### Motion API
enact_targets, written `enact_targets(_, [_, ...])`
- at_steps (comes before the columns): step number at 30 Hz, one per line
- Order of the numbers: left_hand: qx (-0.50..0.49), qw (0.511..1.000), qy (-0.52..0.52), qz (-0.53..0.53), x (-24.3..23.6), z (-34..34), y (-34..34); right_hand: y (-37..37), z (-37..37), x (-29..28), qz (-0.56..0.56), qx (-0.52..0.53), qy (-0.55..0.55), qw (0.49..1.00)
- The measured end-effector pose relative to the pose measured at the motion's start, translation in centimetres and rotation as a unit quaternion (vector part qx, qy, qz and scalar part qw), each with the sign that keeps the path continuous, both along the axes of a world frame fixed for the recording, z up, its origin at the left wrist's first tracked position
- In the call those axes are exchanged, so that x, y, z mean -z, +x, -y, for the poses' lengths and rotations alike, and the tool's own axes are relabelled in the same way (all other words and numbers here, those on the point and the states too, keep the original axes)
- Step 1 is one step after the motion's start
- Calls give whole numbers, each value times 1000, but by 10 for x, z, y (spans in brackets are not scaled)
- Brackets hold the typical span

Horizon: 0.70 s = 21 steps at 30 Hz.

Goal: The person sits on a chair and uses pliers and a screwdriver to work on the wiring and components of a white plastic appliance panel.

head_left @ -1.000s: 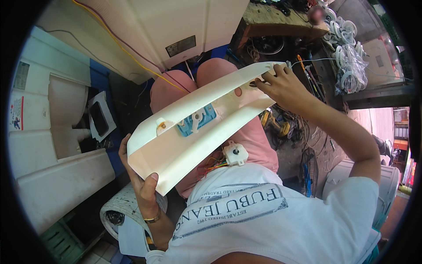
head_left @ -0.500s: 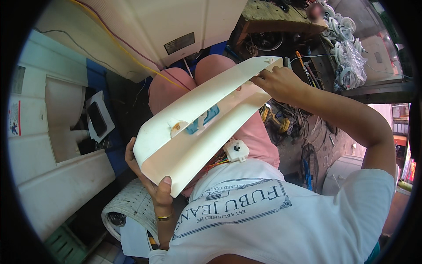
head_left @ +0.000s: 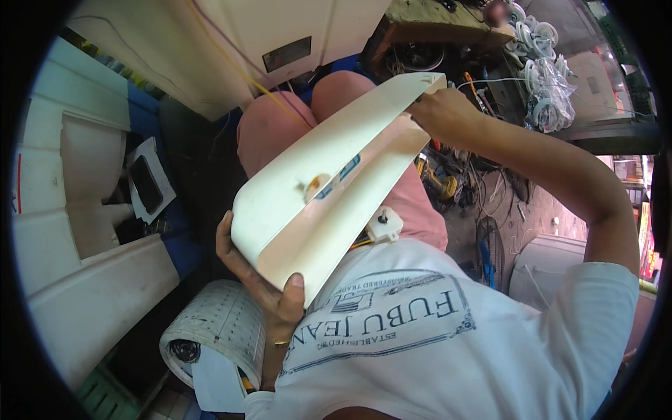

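I hold a long cream plastic panel (head_left: pixel 329 189) slantwise over my lap, its inner side turned up. My left hand (head_left: pixel 269 290) grips its near, lower end, thumb on the inner face. My right hand (head_left: pixel 444 112) grips its far, upper end. On the panel's inner face sit a small round fitting (head_left: pixel 311 185) and a blue patch (head_left: pixel 348 168). A small white part with coloured wires (head_left: pixel 383 225) hangs just under the panel, against my white shirt and pink shorts.
A large white appliance shell (head_left: pixel 77 231) lies at left, with another white casing (head_left: pixel 231 49) ahead. A perforated grey drum (head_left: pixel 217 332) lies by my left knee. Tools, a yellow drill (head_left: pixel 437 185) and cables litter the floor at right, with a wooden bench (head_left: pixel 448 28) beyond.
The panel has tilted more steeply, its far end rising and its inner face turning toward me. My left hand has shifted right along the near end.
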<state>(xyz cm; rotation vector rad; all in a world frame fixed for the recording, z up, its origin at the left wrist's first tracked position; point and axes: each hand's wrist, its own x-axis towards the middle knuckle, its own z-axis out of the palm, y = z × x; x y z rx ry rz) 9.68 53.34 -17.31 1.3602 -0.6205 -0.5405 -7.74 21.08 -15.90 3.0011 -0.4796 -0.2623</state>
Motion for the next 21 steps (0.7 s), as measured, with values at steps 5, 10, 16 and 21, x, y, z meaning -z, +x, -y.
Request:
enact_targets(5, [19,999,-25,18,5,5,-1,3,2,6,4,85,32,996])
enact_targets(10, [5,998,-58,4,23,-5,-7,7,-14,21,113,362,239,894])
enact_targets(16, [-21,997,-40,-61,19,-9,-7,3,-7,-38,49,445,348,824])
enact_targets(21, [-42,998,-11,-55,23,-5,-8,-20,-15,-97,-156,341,337,864])
